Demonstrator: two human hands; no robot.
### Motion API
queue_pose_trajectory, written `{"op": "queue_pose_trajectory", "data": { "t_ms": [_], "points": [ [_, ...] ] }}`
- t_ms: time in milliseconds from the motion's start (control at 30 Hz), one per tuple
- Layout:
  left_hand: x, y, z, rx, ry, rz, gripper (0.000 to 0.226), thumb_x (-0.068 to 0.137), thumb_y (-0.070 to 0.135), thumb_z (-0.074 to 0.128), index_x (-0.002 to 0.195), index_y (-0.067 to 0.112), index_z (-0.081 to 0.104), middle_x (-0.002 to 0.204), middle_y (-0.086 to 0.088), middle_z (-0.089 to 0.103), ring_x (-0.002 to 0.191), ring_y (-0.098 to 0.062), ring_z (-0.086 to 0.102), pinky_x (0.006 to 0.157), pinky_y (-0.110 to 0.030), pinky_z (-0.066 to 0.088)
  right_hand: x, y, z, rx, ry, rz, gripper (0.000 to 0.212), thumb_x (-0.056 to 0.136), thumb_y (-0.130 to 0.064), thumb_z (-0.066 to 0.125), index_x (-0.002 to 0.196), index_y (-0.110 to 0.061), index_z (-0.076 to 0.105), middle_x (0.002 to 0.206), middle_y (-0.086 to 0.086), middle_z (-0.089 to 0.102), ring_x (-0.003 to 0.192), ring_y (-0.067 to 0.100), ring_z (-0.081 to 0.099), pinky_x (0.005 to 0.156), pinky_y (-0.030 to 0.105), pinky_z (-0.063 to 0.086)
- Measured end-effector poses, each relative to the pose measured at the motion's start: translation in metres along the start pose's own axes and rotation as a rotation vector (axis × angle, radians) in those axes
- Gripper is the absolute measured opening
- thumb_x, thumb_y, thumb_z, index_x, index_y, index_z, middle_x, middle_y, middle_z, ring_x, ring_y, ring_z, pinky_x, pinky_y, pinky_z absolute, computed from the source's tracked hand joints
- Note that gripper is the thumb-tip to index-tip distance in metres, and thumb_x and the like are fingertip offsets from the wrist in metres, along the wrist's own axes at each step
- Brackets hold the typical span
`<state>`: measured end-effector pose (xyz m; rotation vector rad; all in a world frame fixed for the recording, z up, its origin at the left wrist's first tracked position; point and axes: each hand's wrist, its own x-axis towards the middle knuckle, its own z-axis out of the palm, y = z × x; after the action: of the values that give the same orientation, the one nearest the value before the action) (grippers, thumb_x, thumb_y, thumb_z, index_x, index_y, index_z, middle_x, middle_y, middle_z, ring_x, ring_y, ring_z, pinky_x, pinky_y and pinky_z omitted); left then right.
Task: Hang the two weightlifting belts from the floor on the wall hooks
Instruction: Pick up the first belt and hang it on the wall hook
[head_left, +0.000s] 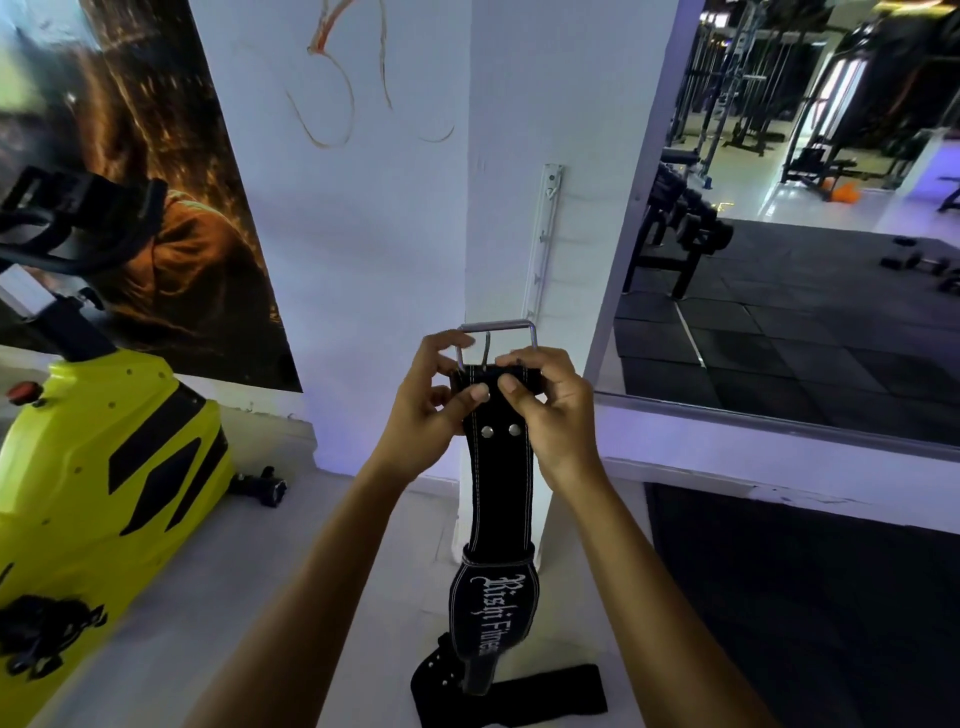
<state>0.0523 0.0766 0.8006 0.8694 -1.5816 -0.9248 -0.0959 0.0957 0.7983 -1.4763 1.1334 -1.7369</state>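
Both grips, left hand and right hand, pinch the belt; lift its buckle squarely onto a hook above.

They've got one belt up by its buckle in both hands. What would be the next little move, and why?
Probably lift the belt's metal buckle up to a hook on the white wall rail just above. Both hands grip the buckle end, which isn't hooked yet.

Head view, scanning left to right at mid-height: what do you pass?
Yellow exercise bike → left hand → black belt → right hand → wall mirror.
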Motion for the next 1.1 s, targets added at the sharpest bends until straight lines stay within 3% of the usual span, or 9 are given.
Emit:
{"op": "queue_pose_trajectory", "data": {
  "t_ms": [100, 167, 300, 467, 567, 633, 733, 967, 1100],
  "points": [
    [0.001, -0.005, 0.004, -0.025, 0.027, -0.042, 0.058, 0.085, 0.014, 0.068, 0.131, 0.031, 0.036, 0.097, -0.015, 0.051, 0.07, -0.035, 0.058, 0.06, -0.059, 0.057, -0.001, 0.007, -0.006, 0.019, 0.029, 0.019, 0.052, 0.084, -0.007, 0.07, 0.12, -0.038, 0.05, 0.102, -0.015, 0.064, 0.094, 0.022, 0.065, 0.063, 0.043, 0.057],
    [0.003, -0.008, 0.009, -0.026, 0.03, -0.059, 0.05, 0.083, 0.019, 0.068, 0.129, 0.025, 0.05, 0.102, -0.017, 0.057, 0.073, -0.032, 0.06, 0.061, -0.059, 0.059, -0.001, 0.007, -0.01, 0.063, 0.037, 0.044, 0.067, 0.083, -0.007, 0.073, 0.128, -0.042, 0.039, 0.1, -0.01, 0.065, 0.092, 0.028, 0.066, 0.061, 0.042, 0.058],
    [0.005, -0.017, 0.022, -0.042, 0.106, -0.083, 0.027, 0.079, 0.026, 0.071, 0.104, 0.035, 0.069, 0.105, -0.017, 0.067, 0.088, -0.035, 0.068, 0.074, -0.061, 0.057, 0.008, 0.007, -0.017, 0.016, 0.037, 0.172, 0.036, 0.084, -0.008, 0.073, 0.106, -0.034, 0.063, 0.097, -0.003, 0.067, 0.089, 0.032, 0.068, 0.045, 0.032, 0.056],
    [0.007, -0.023, 0.04, -0.14, 0.155, -0.139, 0.028, 0.078, 0.019, 0.074, 0.103, 0.031, 0.069, 0.098, -0.017, 0.072, 0.093, -0.047, 0.068, 0.081, -0.061, 0.056, 0.017, 0.016, -0.033, -0.005, 0.063, 0.225, 0.029, 0.078, -0.009, 0.079, 0.1, -0.027, 0.07, 0.098, 0.008, 0.073, 0.088, 0.034, 0.071, 0.057, 0.042, 0.062],
    [0.015, -0.023, 0.049, -0.121, 0.15, -0.125, 0.028, 0.076, 0.023, 0.074, 0.103, 0.028, 0.07, 0.097, -0.017, 0.074, 0.092, -0.045, 0.069, 0.082, -0.06, 0.057, 0.023, 0.021, -0.045, -0.091, 0.076, 0.169, 0.027, 0.076, -0.014, 0.081, 0.095, -0.032, 0.071, 0.096, 0.003, 0.075, 0.089, 0.038, 0.069, 0.079, 0.051, 0.06],
    [0.021, -0.023, 0.056, -0.087, 0.135, -0.104, 0.028, 0.078, 0.022, 0.073, 0.106, 0.023, 0.069, 0.092, -0.011, 0.073, 0.087, -0.039, 0.071, 0.081, -0.06, 0.057, 0.028, 0.022, -0.051, -0.112, 0.074, 0.151, 0.028, 0.077, -0.014, 0.08, 0.089, -0.037, 0.069, 0.093, -0.002, 0.075, 0.088, 0.036, 0.07, 0.083, 0.052, 0.058],
    [0.03, -0.021, 0.063, -0.052, 0.131, -0.075, 0.03, 0.08, 0.022, 0.073, 0.109, 0.018, 0.069, 0.091, -0.004, 0.072, 0.084, -0.028, 0.07, 0.081, -0.058, 0.057, 0.037, 0.023, -0.058, -0.131, 0.061, 0.123, 0.028, 0.079, -0.015, 0.079, 0.09, -0.038, 0.067, 0.093, -0.005, 0.074, 0.087, 0.032, 0.071, 0.084, 0.051, 0.058],
    [0.078, -0.019, 0.058, -0.03, 0.16, -0.013, 0.028, 0.083, 0.016, 0.071, 0.111, 0.013, 0.068, 0.096, -0.003, 0.071, 0.081, -0.023, 0.066, 0.079, -0.059, 0.056, 0.085, 0.028, -0.05, -0.186, 0.058, 0.024, 0.021, 0.081, -0.021, 0.076, 0.101, -0.026, 0.07, 0.097, 0.001, 0.075, 0.084, 0.025, 0.072, 0.077, 0.049, 0.059],
    [0.126, -0.018, 0.052, -0.035, 0.143, 0.062, 0.032, 0.082, 0.02, 0.071, 0.114, 0.018, 0.065, 0.1, -0.005, 0.07, 0.086, -0.028, 0.067, 0.078, -0.059, 0.057, 0.128, 0.03, -0.041, -0.216, 0.105, -0.063, 0.036, 0.08, -0.03, 0.073, 0.113, -0.015, 0.069, 0.107, 0.004, 0.075, 0.091, 0.023, 0.072, 0.08, 0.044, 0.059]
  ]
}}
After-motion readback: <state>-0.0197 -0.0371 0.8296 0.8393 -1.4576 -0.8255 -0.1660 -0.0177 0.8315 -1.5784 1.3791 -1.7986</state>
